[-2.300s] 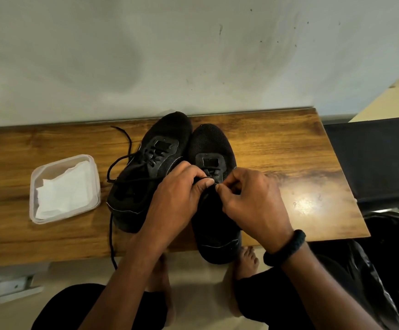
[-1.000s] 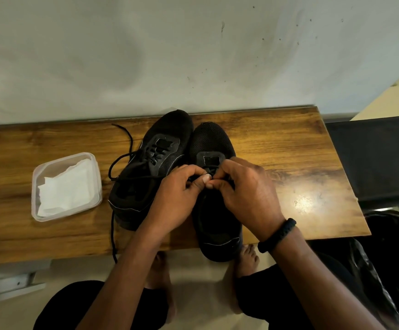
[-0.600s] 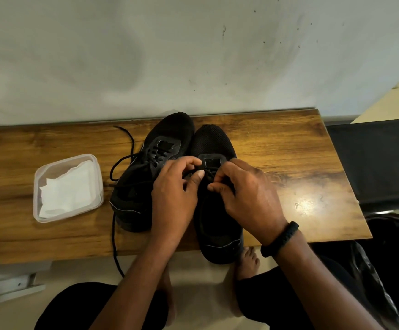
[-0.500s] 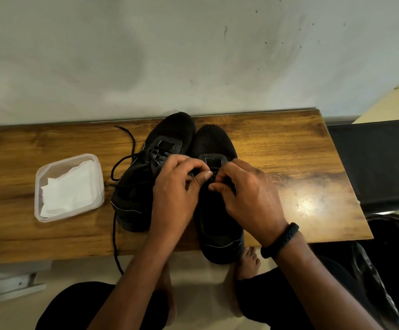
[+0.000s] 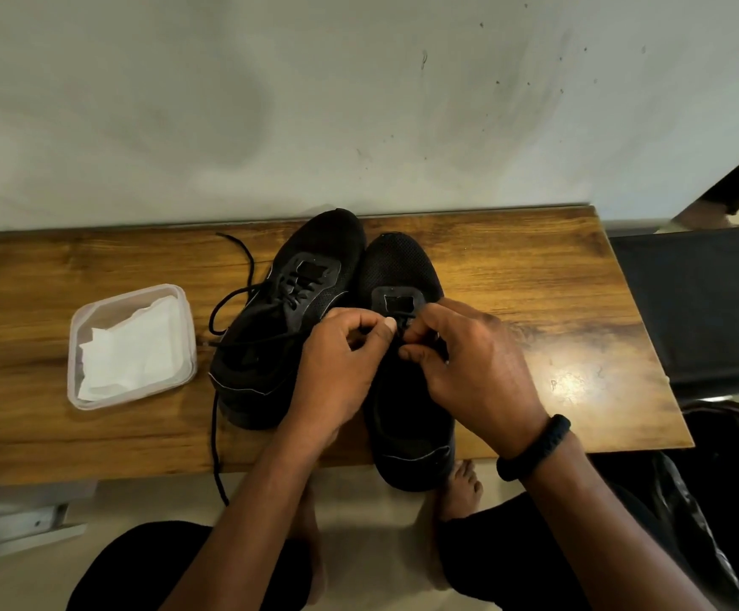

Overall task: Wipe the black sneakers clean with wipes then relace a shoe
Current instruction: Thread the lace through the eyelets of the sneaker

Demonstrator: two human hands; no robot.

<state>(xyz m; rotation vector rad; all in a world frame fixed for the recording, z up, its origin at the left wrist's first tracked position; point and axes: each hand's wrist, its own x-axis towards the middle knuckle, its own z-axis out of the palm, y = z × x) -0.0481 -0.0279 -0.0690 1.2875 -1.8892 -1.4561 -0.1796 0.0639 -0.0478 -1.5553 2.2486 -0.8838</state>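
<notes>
Two black sneakers stand side by side on a wooden bench (image 5: 535,266), toes toward the wall. The left sneaker (image 5: 288,302) has its black lace (image 5: 235,297) loose, trailing over the bench and down past the front edge. Over the tongue of the right sneaker (image 5: 403,266) both hands meet. My left hand (image 5: 337,368) and my right hand (image 5: 473,368) each pinch the thin black lace of the right sneaker at its eyelets with curled fingertips. The lace there is mostly hidden by my fingers.
A clear plastic tub (image 5: 94,310) holding white wipes (image 5: 134,350) sits on the bench to the left of the shoes. A black chair seat (image 5: 702,302) abuts the bench's right end. The wall rises just behind the bench. My bare feet and knees are below its front edge.
Both hands stay on the right sneaker's lace area. They shifted slightly toward the toe over the last two seconds, and the fingertips have drawn closer together since half a second ago.
</notes>
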